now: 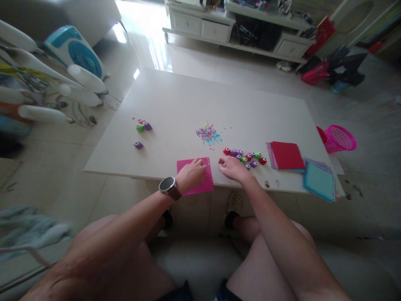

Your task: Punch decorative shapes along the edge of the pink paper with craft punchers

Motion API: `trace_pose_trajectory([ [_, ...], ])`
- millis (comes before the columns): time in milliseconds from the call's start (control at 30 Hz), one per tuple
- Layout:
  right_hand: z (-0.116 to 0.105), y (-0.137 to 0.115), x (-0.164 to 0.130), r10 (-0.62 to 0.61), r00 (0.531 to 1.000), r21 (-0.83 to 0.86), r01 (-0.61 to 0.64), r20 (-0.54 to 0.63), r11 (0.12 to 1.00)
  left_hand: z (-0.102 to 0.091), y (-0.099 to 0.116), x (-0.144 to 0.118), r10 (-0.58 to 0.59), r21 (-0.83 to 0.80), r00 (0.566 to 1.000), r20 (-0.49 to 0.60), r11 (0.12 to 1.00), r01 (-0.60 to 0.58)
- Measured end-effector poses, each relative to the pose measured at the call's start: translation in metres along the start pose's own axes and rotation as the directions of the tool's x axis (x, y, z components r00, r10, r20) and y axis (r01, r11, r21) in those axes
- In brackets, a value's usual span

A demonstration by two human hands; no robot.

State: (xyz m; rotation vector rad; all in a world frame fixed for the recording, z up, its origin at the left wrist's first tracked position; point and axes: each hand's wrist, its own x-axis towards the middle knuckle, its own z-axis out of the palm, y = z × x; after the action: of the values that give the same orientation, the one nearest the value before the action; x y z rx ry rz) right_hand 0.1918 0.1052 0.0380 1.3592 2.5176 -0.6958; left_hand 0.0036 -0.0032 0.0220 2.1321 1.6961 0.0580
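Observation:
A bright pink sheet of paper (206, 184) lies at the table's front edge, with a few small pale pieces near its far right corner. My left hand (192, 173), wearing a wristwatch, rests over this sheet with curled fingers; whatever is under the fingertips is hidden. Just right of the paper, my right hand (233, 168) hovers low over the table, fingertips pinched together. What they hold, if anything, is too small to make out. Beside it sits a cluster of small craft punches (249, 156) in purple, green and red. Beyond the sheet lies a heap of coloured confetti (208, 133).
More punches (140, 128) and pink bits lie on the left of the white table (175, 100). Red-topped paper (286, 155) and light-blue sheets (319, 179) are stacked at right. A pink basket (341, 138) stands off the right end; a white cabinet (194, 25) is behind.

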Motion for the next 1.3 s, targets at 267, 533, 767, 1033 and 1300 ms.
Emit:
trace_pose_trajectory([
  [267,-0.001,0.001,0.007,0.066,0.997,-0.058,-0.068,-0.035,0.996,-0.002,0.001,0.002,0.007,-0.057,1.000,0.002,0.998,-0.006],
  [533,-0.003,-0.011,0.011,-0.008,0.999,-0.008,0.008,-0.047,1.000,-0.042,-0.102,-0.005,-0.609,-0.098,0.769,-0.193,0.792,0.603],
  [767,0.008,-0.019,0.002,-0.157,0.986,0.022,0.156,0.062,0.987,-0.038,-0.165,-0.043,-0.801,-0.057,0.598,-0.020,0.598,0.799],
  [1033,0.022,-0.032,-0.012,-0.330,0.936,0.007,0.332,0.122,0.943,-0.033,-0.134,-0.025,-0.685,-0.082,0.717,-0.127,0.728,0.681],
  [1300,0.008,-0.027,-0.006,-0.238,0.968,0.110,0.246,-0.081,0.963,-0.034,-0.073,0.012,-0.300,-0.382,0.906,-0.298,0.908,0.175],
])
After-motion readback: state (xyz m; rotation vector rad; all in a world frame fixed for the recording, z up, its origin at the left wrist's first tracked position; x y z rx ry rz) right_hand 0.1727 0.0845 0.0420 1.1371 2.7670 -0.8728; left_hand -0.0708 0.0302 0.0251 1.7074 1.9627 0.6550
